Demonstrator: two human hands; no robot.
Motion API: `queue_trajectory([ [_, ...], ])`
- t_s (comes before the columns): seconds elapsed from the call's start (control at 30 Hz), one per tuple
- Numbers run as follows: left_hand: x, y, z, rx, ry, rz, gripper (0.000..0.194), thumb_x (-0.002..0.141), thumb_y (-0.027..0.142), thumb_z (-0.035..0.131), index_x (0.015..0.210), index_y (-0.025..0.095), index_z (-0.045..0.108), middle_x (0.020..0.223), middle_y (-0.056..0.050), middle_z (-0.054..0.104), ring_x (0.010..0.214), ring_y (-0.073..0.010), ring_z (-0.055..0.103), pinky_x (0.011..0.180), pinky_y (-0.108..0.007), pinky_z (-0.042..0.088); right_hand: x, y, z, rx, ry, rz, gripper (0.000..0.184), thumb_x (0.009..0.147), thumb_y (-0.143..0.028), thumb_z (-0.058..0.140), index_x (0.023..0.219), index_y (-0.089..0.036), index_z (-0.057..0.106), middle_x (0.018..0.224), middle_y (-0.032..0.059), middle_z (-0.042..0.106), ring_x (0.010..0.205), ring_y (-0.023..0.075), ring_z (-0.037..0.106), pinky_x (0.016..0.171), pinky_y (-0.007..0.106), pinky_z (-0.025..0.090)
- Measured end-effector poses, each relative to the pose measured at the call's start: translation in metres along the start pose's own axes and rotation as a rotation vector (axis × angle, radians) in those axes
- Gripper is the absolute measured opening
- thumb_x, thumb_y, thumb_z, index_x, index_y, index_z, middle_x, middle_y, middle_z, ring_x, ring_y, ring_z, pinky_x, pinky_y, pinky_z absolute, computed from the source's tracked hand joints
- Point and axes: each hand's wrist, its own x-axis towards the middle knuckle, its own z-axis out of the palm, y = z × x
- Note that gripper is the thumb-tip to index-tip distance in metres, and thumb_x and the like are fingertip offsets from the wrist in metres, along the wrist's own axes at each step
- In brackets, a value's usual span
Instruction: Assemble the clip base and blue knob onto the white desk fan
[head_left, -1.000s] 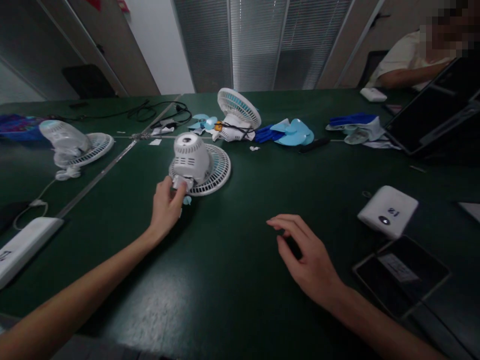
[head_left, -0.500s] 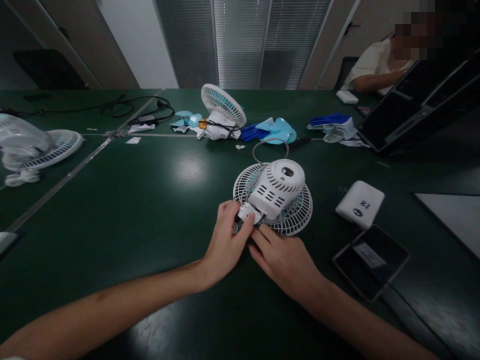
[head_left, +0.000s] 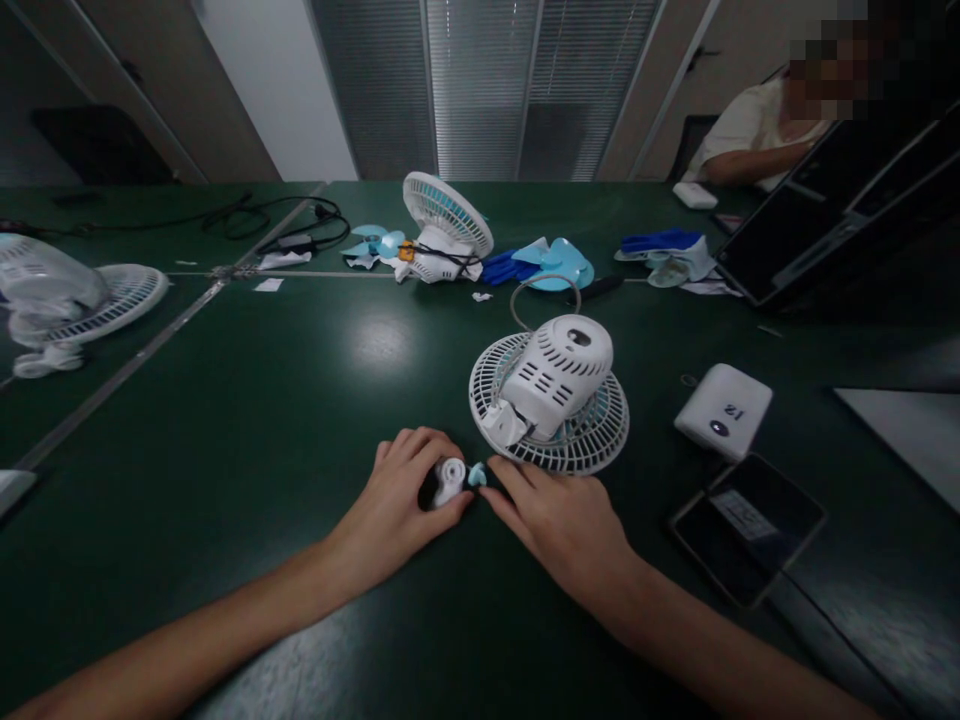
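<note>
My left hand (head_left: 409, 485) is curled round a small white plastic part (head_left: 451, 478) with a round hole in its end. The fingertips of my right hand (head_left: 559, 515) pinch a small light-blue thumbscrew (head_left: 478, 474), close beside the white part. Just beyond my hands a white fan (head_left: 559, 375) lies face down on its round grille, its vented motor housing upward. At the near end of the housing a white bracket (head_left: 504, 424) is exposed.
A white box (head_left: 724, 410) and a dark flat device (head_left: 748, 530) lie to the right. Farther back are another fan (head_left: 446, 225), light-blue blades (head_left: 559, 265) and blue gloves (head_left: 510, 265). A third fan (head_left: 97, 300) lies at left. A person (head_left: 757, 130) sits across the green table.
My left hand has moved left and towards me, away from the fan, with the white part in it. The fan's bracket is now uncovered, and the light-blue thumbscrew shows at my right fingertips.
</note>
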Motion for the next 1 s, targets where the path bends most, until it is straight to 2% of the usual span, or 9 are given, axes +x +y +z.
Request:
queue_trajectory([
  [0.13,-0.002,-0.001,0.0,-0.205,0.025,0.042,0.023,0.104,0.023,0.053,0.125,0.029,0.06,0.123,-0.002,0.063,0.114,-0.0212,0.059,0.097,-0.037,0.044,-0.006,-0.003,0.006,0.073,0.11,-0.029,0.026,0.103,-0.04,0.054,0.122,-0.026,0.063,0.085,-0.0005,0.071,0.062,0.018,0.066,0.05,0.033,0.031],
  [0.37,0.009,-0.003,0.006,-0.551,0.165,-0.102,0.04,0.099,0.03,0.064,0.136,0.027,0.049,0.112,-0.002,0.069,0.098,-0.0188,0.067,0.086,-0.031,0.05,0.0,-0.01,0.006,0.102,0.104,-0.169,0.04,0.097,-0.027,0.064,0.136,-0.027,0.055,0.091,-0.0014,0.066,0.064,0.0163,0.063,0.048,0.032,0.028],
  [0.47,0.015,0.001,0.01,-0.6,0.187,-0.077,0.035,0.096,0.03,0.069,0.129,0.025,0.056,0.114,-0.003,0.07,0.103,-0.02,0.067,0.09,-0.031,0.05,0.002,-0.007,0.005,0.146,0.109,-0.231,0.04,0.093,-0.013,0.063,0.131,-0.025,0.057,0.098,0.0008,0.067,0.076,0.0171,0.065,0.052,0.031,0.035],
  [0.6,0.021,0.01,0.014,-0.643,0.182,-0.075,0.035,0.094,0.032,0.071,0.126,0.024,0.059,0.116,-0.004,0.07,0.099,-0.0203,0.068,0.086,-0.031,0.052,-0.005,0.012,-0.005,0.296,0.199,-0.417,0.03,0.094,-0.017,0.061,0.124,-0.021,0.061,0.11,0.0041,0.067,0.085,0.0185,0.064,0.063,0.032,0.046],
  [0.67,0.022,0.014,0.014,-0.649,0.17,-0.088,0.035,0.094,0.034,0.071,0.124,0.023,0.06,0.112,-0.004,0.071,0.095,-0.0205,0.068,0.082,-0.031,0.053,-0.009,0.026,-0.01,0.412,0.319,-0.503,0.027,0.093,-0.017,0.062,0.12,-0.018,0.062,0.107,0.0047,0.068,0.083,0.0175,0.064,0.067,0.032,0.049],
  [0.73,0.022,0.017,0.014,-0.637,0.155,-0.099,0.034,0.093,0.036,0.071,0.123,0.022,0.06,0.109,-0.005,0.071,0.092,-0.0209,0.068,0.079,-0.031,0.053,-0.011,0.039,-0.013,0.567,0.545,-0.453,0.029,0.089,-0.01,0.062,0.117,-0.015,0.062,0.106,0.0065,0.067,0.09,0.0175,0.065,0.074,0.031,0.053],
  [0.8,0.021,0.021,0.015,-0.615,0.144,-0.112,0.034,0.093,0.037,0.071,0.12,0.021,0.06,0.107,-0.005,0.071,0.091,-0.0213,0.069,0.076,-0.031,0.053,-0.01,0.048,-0.012,0.683,0.686,-0.295,0.032,0.087,-0.005,0.06,0.118,-0.015,0.062,0.108,0.008,0.065,0.095,0.0184,0.064,0.078,0.032,0.054],
  [0.9,0.022,0.027,0.016,-0.597,0.167,-0.119,0.03,0.093,0.036,0.071,0.116,0.02,0.06,0.108,-0.005,0.07,0.09,-0.0205,0.069,0.074,-0.029,0.053,-0.005,0.05,-0.007,0.794,0.696,-0.149,0.031,0.089,-0.005,0.058,0.117,-0.018,0.063,0.106,0.0077,0.064,0.096,0.0193,0.064,0.079,0.034,0.053],
  [1.0,0.028,0.031,0.021,-0.609,0.208,-0.118,0.026,0.093,0.034,0.071,0.111,0.02,0.059,0.105,-0.003,0.068,0.089,-0.0187,0.067,0.074,-0.027,0.053,-0.001,0.045,-0.004,0.823,0.647,-0.159,0.03,0.091,-0.007,0.057,0.118,-0.019,0.065,0.106,0.0074,0.064,0.096,0.0197,0.064,0.081,0.035,0.053],
])
